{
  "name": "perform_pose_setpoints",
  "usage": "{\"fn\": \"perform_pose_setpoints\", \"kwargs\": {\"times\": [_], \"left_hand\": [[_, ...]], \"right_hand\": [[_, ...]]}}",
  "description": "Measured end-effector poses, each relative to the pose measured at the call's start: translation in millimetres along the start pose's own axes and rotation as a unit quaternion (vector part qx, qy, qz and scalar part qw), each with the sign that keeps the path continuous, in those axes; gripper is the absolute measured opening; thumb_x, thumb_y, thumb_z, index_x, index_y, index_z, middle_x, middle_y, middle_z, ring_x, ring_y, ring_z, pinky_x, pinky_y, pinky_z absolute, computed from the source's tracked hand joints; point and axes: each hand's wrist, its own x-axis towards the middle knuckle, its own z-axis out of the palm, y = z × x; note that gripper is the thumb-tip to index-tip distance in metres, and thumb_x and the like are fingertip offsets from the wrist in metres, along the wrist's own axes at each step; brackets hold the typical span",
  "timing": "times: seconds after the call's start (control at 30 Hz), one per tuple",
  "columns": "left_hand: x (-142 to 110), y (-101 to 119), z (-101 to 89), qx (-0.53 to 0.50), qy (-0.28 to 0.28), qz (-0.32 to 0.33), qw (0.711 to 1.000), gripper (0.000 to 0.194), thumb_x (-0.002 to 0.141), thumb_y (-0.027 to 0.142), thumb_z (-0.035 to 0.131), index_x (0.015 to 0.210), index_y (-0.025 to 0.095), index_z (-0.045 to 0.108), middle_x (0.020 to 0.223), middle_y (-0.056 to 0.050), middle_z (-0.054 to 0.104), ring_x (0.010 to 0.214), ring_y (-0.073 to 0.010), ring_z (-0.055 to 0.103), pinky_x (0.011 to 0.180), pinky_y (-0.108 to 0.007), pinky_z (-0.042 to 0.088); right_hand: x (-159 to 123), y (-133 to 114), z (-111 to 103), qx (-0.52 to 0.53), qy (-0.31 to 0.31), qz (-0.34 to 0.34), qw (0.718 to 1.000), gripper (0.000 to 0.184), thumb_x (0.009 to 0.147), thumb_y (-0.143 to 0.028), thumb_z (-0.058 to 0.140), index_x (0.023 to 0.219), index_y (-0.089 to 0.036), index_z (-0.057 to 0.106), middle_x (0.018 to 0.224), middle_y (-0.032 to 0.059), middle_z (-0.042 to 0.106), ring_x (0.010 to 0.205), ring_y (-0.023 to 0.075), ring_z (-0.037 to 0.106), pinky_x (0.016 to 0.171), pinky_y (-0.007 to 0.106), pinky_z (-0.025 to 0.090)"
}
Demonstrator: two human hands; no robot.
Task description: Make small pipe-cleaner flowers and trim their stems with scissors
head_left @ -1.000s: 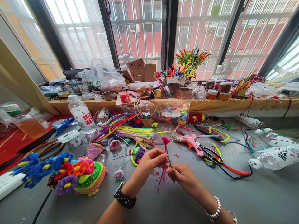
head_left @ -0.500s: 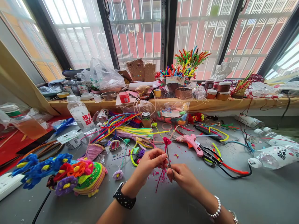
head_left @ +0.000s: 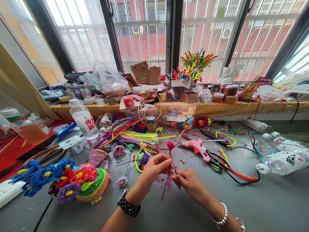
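Note:
Near the middle of the table, my left hand (head_left: 161, 167) pinches the thin stem of a small magenta chenille flower (head_left: 171, 146), its head upright above the fingertips. The bare dark-red end of the stem (head_left: 164, 188) hangs below the hand. Fingers closed, my right hand (head_left: 188, 181) grips a slim dark metal tool (head_left: 175, 168), whose tip reaches up to the stem just under the flower. Whether the tool is tweezers or small scissors I cannot make out. Pink fluff clippings (head_left: 166, 183) lie scattered on the grey tabletop beneath both hands.
A pink glue gun (head_left: 196, 147) and black-handled scissors (head_left: 218, 162) lie to the right. Bundled pipe cleaners (head_left: 137, 137) sit behind my hands. Finished chenille flowers (head_left: 70, 182) stand at left. Plastic bottles (head_left: 282, 164) lie at the right edge; jars (head_left: 230, 93) line the sill.
The magenta flower head has tilted slightly to the left. My right hand and the metal tool have shifted a little, with the tool now leaning more; both hands keep their hold.

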Motion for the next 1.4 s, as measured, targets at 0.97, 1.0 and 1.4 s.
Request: {"fn": "perform_pose_setpoints", "kwargs": {"times": [0.97, 1.0, 1.4], "left_hand": [[1.3, -3.5, -1.3, 0.033, -0.02, 0.03, 0.999, 0.019, 0.068, 0.031, 0.06, 0.066, 0.013, 0.051, 0.055, 0.002, 0.054, 0.05, -0.0071, 0.047, 0.051, -0.02, 0.036], [1.2, -2.9, -1.1, 0.032, -0.017, 0.029, 0.999, 0.019, 0.067, 0.031, 0.06, 0.066, 0.014, 0.051, 0.055, 0.002, 0.054, 0.05, -0.0072, 0.047, 0.051, -0.02, 0.036], [0.3, -1.3, 0.7, 0.027, -0.022, 0.038, 0.999, 0.019, 0.066, 0.03, 0.061, 0.065, 0.013, 0.052, 0.054, 0.002, 0.053, 0.05, -0.0068, 0.045, 0.05, -0.019, 0.035]], "right_hand": [[-1.7, 0.9, -1.8, -0.005, -0.002, -0.036, 0.999, 0.07, 0.071, -0.07, 0.023, 0.046, -0.013, 0.055, 0.041, -0.0033, 0.035, 0.042, 0.0069, 0.034, 0.044, 0.019, 0.024], [-1.8, 1.0, -1.8, -0.007, 0.002, -0.035, 0.999, 0.07, 0.07, -0.07, 0.024, 0.045, -0.013, 0.055, 0.041, -0.0033, 0.035, 0.041, 0.0068, 0.034, 0.045, 0.019, 0.024], [-1.2, 2.4, 0.1, 0.01, -0.019, -0.041, 0.999, 0.072, 0.069, -0.072, 0.02, 0.048, -0.013, 0.055, 0.043, -0.0033, 0.036, 0.042, 0.0069, 0.033, 0.044, 0.019, 0.024]]}}
